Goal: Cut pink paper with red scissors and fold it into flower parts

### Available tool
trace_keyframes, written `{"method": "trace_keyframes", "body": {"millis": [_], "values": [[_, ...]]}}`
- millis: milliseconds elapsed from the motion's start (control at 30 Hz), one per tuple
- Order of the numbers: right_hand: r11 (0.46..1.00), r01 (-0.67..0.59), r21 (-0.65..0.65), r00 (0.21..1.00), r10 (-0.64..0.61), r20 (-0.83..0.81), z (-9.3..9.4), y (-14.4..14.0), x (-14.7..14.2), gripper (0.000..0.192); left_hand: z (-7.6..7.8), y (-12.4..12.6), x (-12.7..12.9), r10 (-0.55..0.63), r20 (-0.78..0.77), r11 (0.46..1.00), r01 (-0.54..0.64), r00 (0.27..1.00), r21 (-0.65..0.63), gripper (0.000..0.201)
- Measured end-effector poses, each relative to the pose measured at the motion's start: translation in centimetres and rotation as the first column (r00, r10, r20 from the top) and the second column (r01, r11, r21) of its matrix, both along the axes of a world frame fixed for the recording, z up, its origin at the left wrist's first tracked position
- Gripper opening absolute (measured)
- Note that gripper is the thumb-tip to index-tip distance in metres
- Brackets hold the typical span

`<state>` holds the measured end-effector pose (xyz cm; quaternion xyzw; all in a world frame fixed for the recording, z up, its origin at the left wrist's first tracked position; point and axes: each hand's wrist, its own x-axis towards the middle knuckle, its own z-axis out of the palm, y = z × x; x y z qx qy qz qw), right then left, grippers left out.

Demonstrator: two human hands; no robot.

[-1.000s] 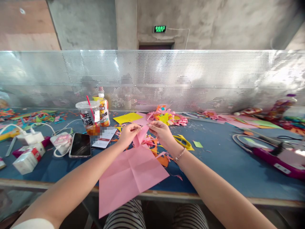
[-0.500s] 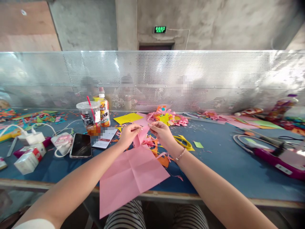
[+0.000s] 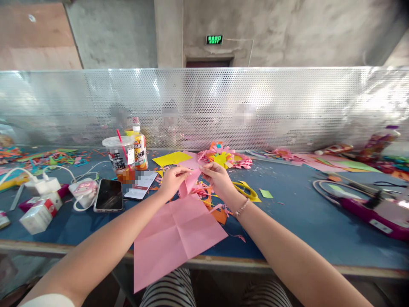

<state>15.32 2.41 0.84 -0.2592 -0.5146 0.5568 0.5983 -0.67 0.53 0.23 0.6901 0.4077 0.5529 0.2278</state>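
Between my hands is a small folded piece of pink paper point(image 3: 189, 184), raised above the table. My left hand point(image 3: 174, 180) pinches its left side. The fingertips of my right hand point(image 3: 217, 178) close on its upper right corner. Below them lies a larger creased pink paper sheet point(image 3: 179, 232), its near corner hanging over the table edge. Yellow-handled scissors point(image 3: 249, 192) rest beside my right wrist, partly hidden by it. Pink and orange paper scraps point(image 3: 209, 196) are scattered under my hands. Beyond them sits a heap of pink and yellow paper flowers point(image 3: 223, 157).
On the left are a drink cup point(image 3: 119, 157) with a red straw, a bottle point(image 3: 139, 149), a phone point(image 3: 108, 195), and a white charger point(image 3: 83, 190) with cables. A purple device point(image 3: 377, 219) lies on the right. A perforated metal screen point(image 3: 204, 106) stands behind the table.
My hands stay almost still, both pinching the small pink paper. My right knee under the table has shifted slightly to the right.
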Motion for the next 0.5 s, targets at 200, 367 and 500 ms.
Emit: {"method": "trace_keyframes", "body": {"millis": [200,367,500], "values": [[0.999,0.015,0.036,0.999,-0.016,0.038,-0.19,0.26,0.07,0.016,0.02,-0.20,0.02,0.019,-0.036,1.000,-0.019,0.999,0.004,0.016],[1.000,0.011,0.018,0.999,-0.012,0.053,-0.05,0.21,-0.11,0.017,-0.15,-0.10,-0.04,0.010,-0.041,0.999,-0.009,0.999,0.030,0.016],[0.999,-0.027,-0.034,0.997,0.029,0.078,-0.07,0.07,-0.29,0.020,-0.21,-0.12,0.05,-0.013,-0.015,0.999,0.013,1.000,0.032,0.016]]}}
